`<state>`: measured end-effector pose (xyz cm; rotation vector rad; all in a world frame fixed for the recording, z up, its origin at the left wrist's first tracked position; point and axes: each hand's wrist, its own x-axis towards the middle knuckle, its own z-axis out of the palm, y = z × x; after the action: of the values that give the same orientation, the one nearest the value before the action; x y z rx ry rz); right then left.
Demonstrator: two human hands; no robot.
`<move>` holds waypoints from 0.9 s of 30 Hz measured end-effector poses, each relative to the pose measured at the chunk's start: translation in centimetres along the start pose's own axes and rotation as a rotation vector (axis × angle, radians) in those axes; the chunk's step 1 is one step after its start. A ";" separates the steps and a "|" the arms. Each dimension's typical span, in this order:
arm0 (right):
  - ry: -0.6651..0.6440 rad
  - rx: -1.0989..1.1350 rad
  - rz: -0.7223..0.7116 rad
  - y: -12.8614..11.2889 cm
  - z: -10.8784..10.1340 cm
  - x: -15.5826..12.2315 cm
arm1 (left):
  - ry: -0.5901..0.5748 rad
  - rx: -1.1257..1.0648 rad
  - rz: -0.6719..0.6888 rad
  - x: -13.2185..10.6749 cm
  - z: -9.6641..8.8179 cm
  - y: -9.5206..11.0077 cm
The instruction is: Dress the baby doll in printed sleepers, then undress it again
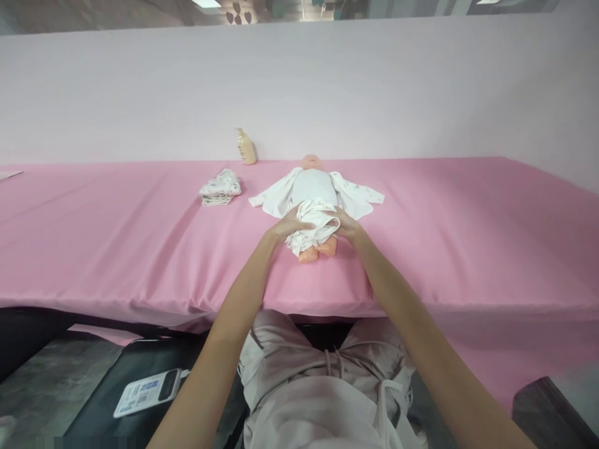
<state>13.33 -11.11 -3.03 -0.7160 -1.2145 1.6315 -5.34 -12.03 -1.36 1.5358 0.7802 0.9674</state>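
A baby doll [311,162] lies on its back, feet towards me, with a plain white garment [313,186] over its torso. Under it a white long-sleeved jacket [358,194] is spread open, sleeves out to both sides. Bunched white baby pants [314,218] cover the doll's hips and legs; only its feet [309,254] stick out below. My left hand [291,226] is closed on the left side of the pants, thumb across the fabric. On the other side my right hand [345,223] grips them too, its fingers partly hidden by the folds.
Pink cloth [444,249] covers the table, which meets a white wall [299,93]. A folded white patterned cloth [219,188] lies left of the doll, near a yellowish pump bottle [246,148]. A black chair [107,393] at lower left carries a white device [148,391].
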 end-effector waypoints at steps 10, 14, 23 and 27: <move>0.074 0.010 0.007 0.1 0.1 -0.1 | -0.035 0.112 -0.088 -0.1 -0.6 0.6; -0.029 0.001 -0.023 -0.2 0.0 -0.8 | -0.052 -0.059 -0.060 0.0 -0.3 0.1; -0.196 0.082 -0.023 -0.3 0.2 -0.6 | -0.037 -0.141 -0.007 -0.1 0.3 0.1; -0.132 0.087 -0.049 0.2 0.0 -0.3 | -0.055 0.045 0.018 -0.5 0.1 0.7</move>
<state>13.40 -11.38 -3.26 -0.5275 -1.2362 1.7019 -5.47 -12.61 -0.74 1.6044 0.7551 0.9229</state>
